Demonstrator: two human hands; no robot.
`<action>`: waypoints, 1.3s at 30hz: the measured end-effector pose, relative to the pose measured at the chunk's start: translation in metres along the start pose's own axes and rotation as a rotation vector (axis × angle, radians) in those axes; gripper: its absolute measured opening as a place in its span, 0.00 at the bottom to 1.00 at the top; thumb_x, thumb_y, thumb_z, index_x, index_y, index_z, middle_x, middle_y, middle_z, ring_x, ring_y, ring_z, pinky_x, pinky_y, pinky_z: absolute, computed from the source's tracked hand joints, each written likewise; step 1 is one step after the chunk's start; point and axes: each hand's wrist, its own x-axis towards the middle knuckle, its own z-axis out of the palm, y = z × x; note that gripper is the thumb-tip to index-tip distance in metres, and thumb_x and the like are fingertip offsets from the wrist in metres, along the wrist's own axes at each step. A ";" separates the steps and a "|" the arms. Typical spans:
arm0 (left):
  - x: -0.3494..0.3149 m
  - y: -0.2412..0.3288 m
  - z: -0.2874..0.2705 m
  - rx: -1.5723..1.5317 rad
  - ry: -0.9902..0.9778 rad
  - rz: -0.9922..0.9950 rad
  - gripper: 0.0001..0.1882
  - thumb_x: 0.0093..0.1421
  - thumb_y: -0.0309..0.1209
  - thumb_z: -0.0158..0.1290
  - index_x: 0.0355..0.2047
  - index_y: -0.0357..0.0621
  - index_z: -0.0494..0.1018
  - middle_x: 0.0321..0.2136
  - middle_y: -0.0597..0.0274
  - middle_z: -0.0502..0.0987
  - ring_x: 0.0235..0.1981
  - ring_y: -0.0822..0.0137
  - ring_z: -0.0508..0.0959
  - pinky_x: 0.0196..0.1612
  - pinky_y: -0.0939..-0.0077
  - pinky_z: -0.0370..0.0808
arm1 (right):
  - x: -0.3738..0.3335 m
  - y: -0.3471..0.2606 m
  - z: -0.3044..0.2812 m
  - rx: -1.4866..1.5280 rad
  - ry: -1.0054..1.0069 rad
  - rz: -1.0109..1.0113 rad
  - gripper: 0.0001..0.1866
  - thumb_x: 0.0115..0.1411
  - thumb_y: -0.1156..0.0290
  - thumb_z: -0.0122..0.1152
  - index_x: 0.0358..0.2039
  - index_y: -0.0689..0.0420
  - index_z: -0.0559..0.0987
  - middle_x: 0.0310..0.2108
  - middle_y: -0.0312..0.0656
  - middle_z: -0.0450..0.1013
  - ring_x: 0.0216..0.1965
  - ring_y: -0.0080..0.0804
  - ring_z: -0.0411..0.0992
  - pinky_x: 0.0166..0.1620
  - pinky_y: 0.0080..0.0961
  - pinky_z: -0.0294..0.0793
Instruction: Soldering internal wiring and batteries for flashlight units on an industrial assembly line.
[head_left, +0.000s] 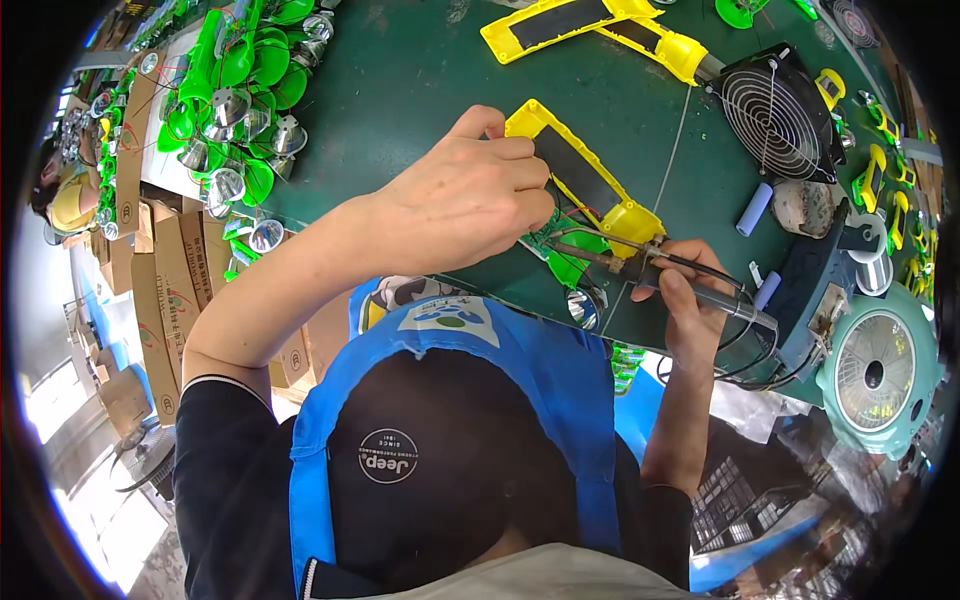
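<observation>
My left hand point(468, 195) is closed, its fingertips mostly hidden, at a small green circuit board point(545, 238) with thin wires, which it appears to hold. My right hand point(690, 300) grips a soldering iron point(705, 292) with a metal feed tube clamped to it. The iron's tip points left, close to the board. Behind my hands lies an open yellow flashlight housing point(630, 218) with a dark inner panel. A green lamp head point(575, 262) with a silver reflector point(584, 306) rests below it, near the table edge.
Several green lamp heads point(232, 105) with reflectors are piled at left. More yellow housings point(545, 28) lie at the back. A black fan point(775, 115), a blue cylinder point(754, 209), a soldering station point(800, 305) and a teal fan point(873, 375) stand at right. Cardboard boxes point(150, 330) are at left.
</observation>
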 end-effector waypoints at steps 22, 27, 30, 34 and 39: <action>0.005 0.000 -0.003 -0.050 -0.021 -0.038 0.04 0.51 0.25 0.57 0.26 0.47 0.73 0.24 0.66 0.68 0.32 0.66 0.73 0.50 0.61 0.63 | 0.009 0.007 -0.009 0.109 0.088 -0.308 0.19 0.59 0.63 0.65 0.41 0.64 0.70 0.31 0.45 0.75 0.32 0.29 0.75 0.40 0.23 0.73; 0.020 -0.017 -0.022 -0.269 0.124 -0.071 0.12 0.49 0.28 0.62 0.35 0.47 0.76 0.29 0.64 0.71 0.35 0.61 0.74 0.46 0.66 0.66 | 0.009 -0.009 -0.008 -0.013 0.168 -0.483 0.16 0.62 0.65 0.61 0.42 0.62 0.68 0.29 0.45 0.75 0.31 0.28 0.74 0.41 0.23 0.73; 0.044 -0.029 -0.019 0.038 0.007 -0.114 0.15 0.46 0.32 0.64 0.34 0.49 0.73 0.36 0.63 0.69 0.43 0.60 0.71 0.43 0.64 0.64 | 0.023 -0.021 0.006 -0.123 0.164 -0.519 0.14 0.66 0.71 0.54 0.48 0.59 0.63 0.30 0.47 0.76 0.32 0.29 0.74 0.41 0.25 0.74; 0.046 -0.048 -0.003 0.107 0.049 0.040 0.10 0.47 0.31 0.60 0.30 0.48 0.73 0.33 0.64 0.69 0.41 0.62 0.70 0.47 0.63 0.64 | 0.044 -0.016 0.010 -0.211 0.128 -0.597 0.14 0.65 0.74 0.54 0.48 0.59 0.64 0.37 0.50 0.77 0.40 0.34 0.76 0.47 0.29 0.72; -0.016 -0.020 -0.021 0.236 0.243 0.131 0.22 0.42 0.40 0.62 0.35 0.46 0.69 0.44 0.59 0.72 0.50 0.56 0.71 0.58 0.53 0.63 | 0.087 -0.010 0.026 -0.159 0.031 -0.704 0.17 0.60 0.79 0.57 0.49 0.58 0.66 0.42 0.51 0.76 0.47 0.38 0.76 0.53 0.30 0.71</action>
